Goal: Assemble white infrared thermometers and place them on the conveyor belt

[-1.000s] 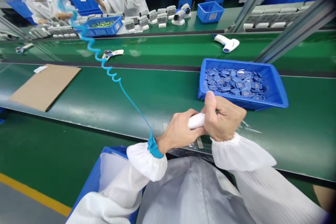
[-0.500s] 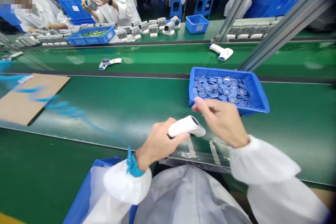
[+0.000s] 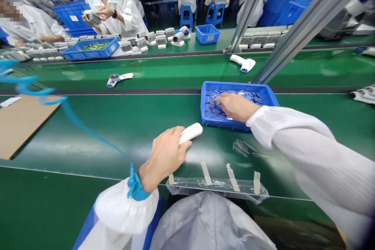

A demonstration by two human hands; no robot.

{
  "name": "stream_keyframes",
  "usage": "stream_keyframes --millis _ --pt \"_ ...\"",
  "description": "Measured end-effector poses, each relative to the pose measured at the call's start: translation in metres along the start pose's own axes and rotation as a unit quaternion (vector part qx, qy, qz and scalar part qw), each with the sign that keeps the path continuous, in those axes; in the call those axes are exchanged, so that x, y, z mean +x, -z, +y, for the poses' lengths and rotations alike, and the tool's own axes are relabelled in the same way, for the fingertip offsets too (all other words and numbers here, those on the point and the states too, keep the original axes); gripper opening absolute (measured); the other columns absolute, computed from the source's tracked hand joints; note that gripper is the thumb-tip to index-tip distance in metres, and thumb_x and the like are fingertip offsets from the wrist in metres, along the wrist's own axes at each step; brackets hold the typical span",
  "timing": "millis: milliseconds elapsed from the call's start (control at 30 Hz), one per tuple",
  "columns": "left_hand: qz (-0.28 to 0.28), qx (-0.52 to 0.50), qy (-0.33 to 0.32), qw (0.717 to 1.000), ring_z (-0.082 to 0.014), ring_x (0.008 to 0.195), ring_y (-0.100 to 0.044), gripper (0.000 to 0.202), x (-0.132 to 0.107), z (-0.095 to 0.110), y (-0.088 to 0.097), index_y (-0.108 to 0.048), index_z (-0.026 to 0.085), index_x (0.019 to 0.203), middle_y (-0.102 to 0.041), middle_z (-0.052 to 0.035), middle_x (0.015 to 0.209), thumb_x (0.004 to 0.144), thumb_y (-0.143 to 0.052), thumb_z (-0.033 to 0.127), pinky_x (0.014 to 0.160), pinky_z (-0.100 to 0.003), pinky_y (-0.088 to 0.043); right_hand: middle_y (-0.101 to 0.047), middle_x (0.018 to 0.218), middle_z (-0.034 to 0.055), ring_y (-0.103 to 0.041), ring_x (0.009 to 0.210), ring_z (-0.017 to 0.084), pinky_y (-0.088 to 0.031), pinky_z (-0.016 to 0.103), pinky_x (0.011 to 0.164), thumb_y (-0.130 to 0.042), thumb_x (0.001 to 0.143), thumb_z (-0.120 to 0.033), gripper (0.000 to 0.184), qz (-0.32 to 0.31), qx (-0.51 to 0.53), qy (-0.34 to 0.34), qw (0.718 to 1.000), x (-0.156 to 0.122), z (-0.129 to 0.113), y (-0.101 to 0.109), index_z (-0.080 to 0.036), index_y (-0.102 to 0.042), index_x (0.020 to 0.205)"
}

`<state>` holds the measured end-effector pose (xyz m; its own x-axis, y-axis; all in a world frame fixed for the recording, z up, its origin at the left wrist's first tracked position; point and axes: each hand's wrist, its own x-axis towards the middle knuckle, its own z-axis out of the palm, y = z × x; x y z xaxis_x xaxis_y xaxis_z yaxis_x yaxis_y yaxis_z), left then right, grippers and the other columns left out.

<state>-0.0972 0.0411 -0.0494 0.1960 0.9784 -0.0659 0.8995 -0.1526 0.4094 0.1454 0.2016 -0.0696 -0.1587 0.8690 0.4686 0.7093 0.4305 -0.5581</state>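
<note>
My left hand (image 3: 165, 156) grips a white plastic handheld body (image 3: 191, 133), probably an infrared thermometer, low over the green belt. My right hand (image 3: 234, 107) reaches into a blue plastic tray (image 3: 234, 85) and its extended fingers rest on a heap of small round blue parts (image 3: 249, 97). Those fingers hide part of the heap, and no part shows held in them. A blue strap (image 3: 135, 187) circles my left wrist, with its coiled cord running up to the left.
A transparent plastic bag (image 3: 216, 186) is taped along the near belt edge. A cardboard sheet (image 3: 23, 125) lies at the left. White thermometers (image 3: 243, 63) lie on the far belt. Co-workers (image 3: 113, 11) handle devices beyond it, near a blue tray (image 3: 90, 49). Metal frame posts (image 3: 304, 27) rise at the right.
My right hand has left the white body and moved forward into the blue tray. My left hand now holds the body alone, lower on the belt. The view has tilted farther up.
</note>
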Motion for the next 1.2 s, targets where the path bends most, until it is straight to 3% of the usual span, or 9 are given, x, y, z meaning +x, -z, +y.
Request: stream_keyframes --millis 67,167,233,367,500,700,967,1100,1200 --pt "0.01 -0.132 0.03 0.991 -0.0191 0.072 -0.06 0.026 -0.001 -0.004 0.005 -0.058 0.019 0.096 -0.067 -0.0019 0.084 0.101 -0.053 0.045 0.063 -0.03 -0.039 -0.067 0.064 0.001 -0.059 0.049 0.013 -0.048 0.03 0.053 -0.078 0.082 -0.037 0.015 -0.094 0.061 -0.017 0.994 -0.012 -0.013 0.018 -0.023 -0.077 0.079" --pt "0.012 -0.237 0.019 0.971 -0.0142 0.064 -0.051 0.033 -0.001 0.001 0.006 -0.053 0.02 0.088 -0.06 0.0027 0.074 0.101 -0.053 0.05 0.06 -0.027 -0.035 -0.071 0.071 0.0018 -0.066 0.059 0.016 -0.056 0.032 0.061 -0.067 0.091 -0.049 0.034 -0.186 0.191 -0.086 0.96 -0.04 -0.044 0.039 -0.021 -0.077 0.108" --pt "0.014 -0.25 -0.001 0.968 -0.0139 0.066 -0.051 0.027 0.001 0.011 0.003 -0.054 0.02 0.094 -0.061 0.0026 0.076 0.099 -0.057 0.046 0.062 -0.027 -0.035 -0.071 0.07 0.0018 -0.066 0.062 0.016 -0.057 0.032 0.063 -0.067 0.091 -0.054 0.043 -0.19 0.283 -0.142 0.929 -0.061 -0.068 0.043 -0.019 -0.075 0.115" --pt "0.013 -0.269 -0.016 0.963 -0.0166 0.075 -0.056 0.022 0.006 0.029 0.0 -0.056 0.019 0.103 -0.066 -0.0019 0.089 0.1 -0.056 0.04 0.066 -0.028 -0.039 -0.066 0.061 -0.0001 -0.059 0.055 0.013 -0.054 0.028 0.057 -0.075 0.085 -0.055 0.043 -0.132 0.383 -0.213 0.889 -0.091 -0.098 0.037 -0.018 -0.077 0.106" --pt "-0.024 -0.262 -0.033 0.964 -0.0188 0.08 -0.06 0.021 0.006 0.029 0.001 -0.056 0.019 0.105 -0.068 -0.0044 0.096 0.101 -0.054 0.039 0.069 -0.03 -0.042 -0.069 0.065 0.0016 -0.06 0.056 0.013 -0.054 0.027 0.054 -0.079 0.081 -0.054 0.038 -0.069 0.359 -0.224 0.903 -0.101 -0.1 0.03 -0.02 -0.079 0.095" --pt "-0.09 -0.316 -0.062 0.942 -0.0202 0.088 -0.065 0.035 0.002 0.023 -0.001 -0.053 0.018 0.123 -0.071 -0.0064 0.105 0.106 -0.042 0.047 0.075 -0.032 -0.048 -0.078 0.097 0.0061 -0.073 0.081 0.023 -0.063 0.038 0.071 -0.082 0.079 -0.05 0.032 -0.038 0.345 -0.195 0.917 -0.114 -0.092 0.026 -0.027 -0.079 0.1" --pt "0.011 -0.197 -0.126 0.972 -0.0198 0.097 -0.066 0.029 -0.001 0.03 -0.007 -0.057 0.026 0.127 -0.073 -0.0009 0.114 0.108 -0.041 0.041 0.084 -0.034 -0.043 -0.072 0.107 0.0029 -0.069 0.088 0.018 -0.058 0.033 0.077 -0.065 0.097 -0.04 0.025 -0.122 0.193 -0.045 0.972 -0.118 -0.096 0.038 -0.028 -0.071 0.118" --pt "0.057 -0.074 -0.157 0.983 -0.0224 0.088 -0.068 0.025 0.001 0.03 -0.018 -0.064 0.02 0.117 -0.076 -0.0052 0.108 0.103 -0.047 0.034 0.081 -0.038 -0.042 -0.068 0.099 0.0038 -0.066 0.087 0.016 -0.054 0.031 0.079 -0.055 0.102 -0.024 0.019 -0.07 0.107 0.045 0.991 -0.127 -0.099 0.033 -0.024 -0.069 0.113" --pt "0.072 -0.049 -0.186 0.979 -0.0224 0.088 -0.067 0.025 -0.001 0.028 -0.025 -0.065 0.02 0.116 -0.076 -0.0049 0.101 0.102 -0.051 0.035 0.085 -0.039 -0.042 -0.067 0.101 0.0043 -0.065 0.089 0.016 -0.053 0.029 0.078 -0.055 0.102 -0.022 0.015 -0.056 0.09 0.039 0.994 -0.14 -0.093 0.034 -0.024 -0.065 0.113"
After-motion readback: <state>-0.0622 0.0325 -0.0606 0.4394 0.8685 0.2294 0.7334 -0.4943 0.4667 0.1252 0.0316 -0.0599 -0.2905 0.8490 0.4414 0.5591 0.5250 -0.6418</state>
